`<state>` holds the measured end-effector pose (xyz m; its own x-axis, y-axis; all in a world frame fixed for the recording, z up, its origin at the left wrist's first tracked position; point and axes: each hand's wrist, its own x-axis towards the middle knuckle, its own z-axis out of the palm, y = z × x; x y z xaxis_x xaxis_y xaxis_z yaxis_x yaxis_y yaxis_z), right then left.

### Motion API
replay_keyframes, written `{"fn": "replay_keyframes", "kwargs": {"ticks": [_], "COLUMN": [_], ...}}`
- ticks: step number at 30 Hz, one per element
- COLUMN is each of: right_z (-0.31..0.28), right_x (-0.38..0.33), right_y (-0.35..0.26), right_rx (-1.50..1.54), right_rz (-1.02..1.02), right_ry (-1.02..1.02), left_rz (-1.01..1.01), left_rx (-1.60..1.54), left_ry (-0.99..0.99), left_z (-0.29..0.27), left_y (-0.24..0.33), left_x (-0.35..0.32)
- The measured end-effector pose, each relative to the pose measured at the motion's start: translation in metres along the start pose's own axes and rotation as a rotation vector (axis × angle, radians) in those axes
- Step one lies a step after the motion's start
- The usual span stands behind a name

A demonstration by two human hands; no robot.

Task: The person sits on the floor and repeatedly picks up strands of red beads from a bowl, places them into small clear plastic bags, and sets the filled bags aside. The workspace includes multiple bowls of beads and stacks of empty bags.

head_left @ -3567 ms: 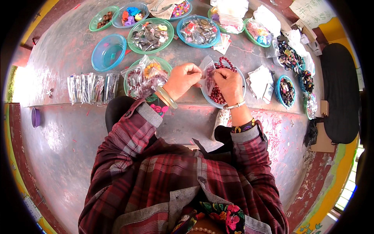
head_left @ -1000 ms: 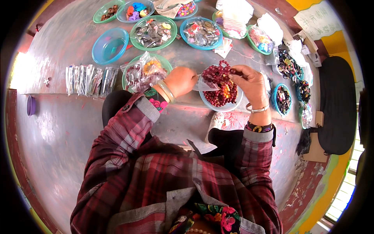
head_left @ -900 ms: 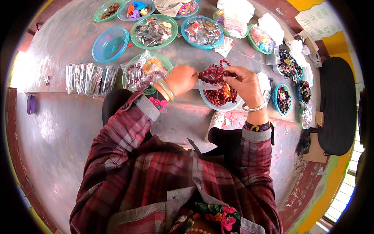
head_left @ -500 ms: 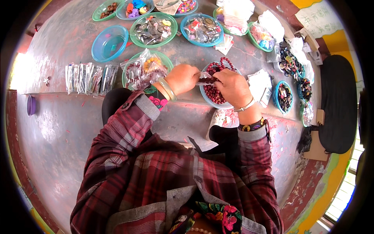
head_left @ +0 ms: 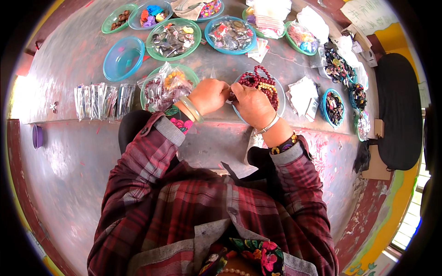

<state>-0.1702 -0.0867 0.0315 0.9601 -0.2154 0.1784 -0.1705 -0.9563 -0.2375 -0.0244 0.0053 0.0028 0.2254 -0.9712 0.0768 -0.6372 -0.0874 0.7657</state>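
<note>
My left hand (head_left: 208, 96) and my right hand (head_left: 253, 105) meet in front of me, both closed in a pinch. Between their fingertips is a small clear plastic bag with dark red beads (head_left: 232, 96) in it, mostly hidden by the fingers. Under and behind my right hand stands a pale bowl (head_left: 282, 102) of strung beads, dark red with some gold-coloured ones. Just left of my left hand, a green bowl (head_left: 191, 73) holds bagged beads, dark red and yellow-orange.
Bagged slim items (head_left: 103, 101) lie in a row at left, below an empty blue bowl (head_left: 105, 64). Farther back stand bowls of bagged trinkets (head_left: 172, 40). White packets (head_left: 301, 95) and a blue bowl of dark beads (head_left: 332, 108) are at right; a black cushion-like thing (head_left: 398, 115) lies beyond.
My hands have drawn together, and the bag between them is now largely covered. My right hand has moved left and nearer, showing gold-coloured beads in the bowl. The whole view has shifted slightly.
</note>
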Motion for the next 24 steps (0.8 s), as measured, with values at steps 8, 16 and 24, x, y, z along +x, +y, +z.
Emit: {"fn": "replay_keyframes", "kwargs": {"ticks": [8, 16, 24], "right_z": [-0.032, -0.046, -0.025], "right_x": [0.003, -0.004, -0.003], "right_y": [0.017, 0.033, 0.052], "right_rx": [0.346, 0.449, 1.083], "right_rz": [0.195, 0.449, 0.699], "right_ry": [0.232, -0.070, -0.164], "left_rz": [0.042, -0.143, -0.146], "left_rx": [-0.040, -0.417, -0.682], "left_ry": [0.022, -0.044, -0.060], "left_z": [-0.014, -0.032, -0.032], "left_y": [0.001, 0.007, 0.006], "left_x": [0.002, 0.000, 0.001]}}
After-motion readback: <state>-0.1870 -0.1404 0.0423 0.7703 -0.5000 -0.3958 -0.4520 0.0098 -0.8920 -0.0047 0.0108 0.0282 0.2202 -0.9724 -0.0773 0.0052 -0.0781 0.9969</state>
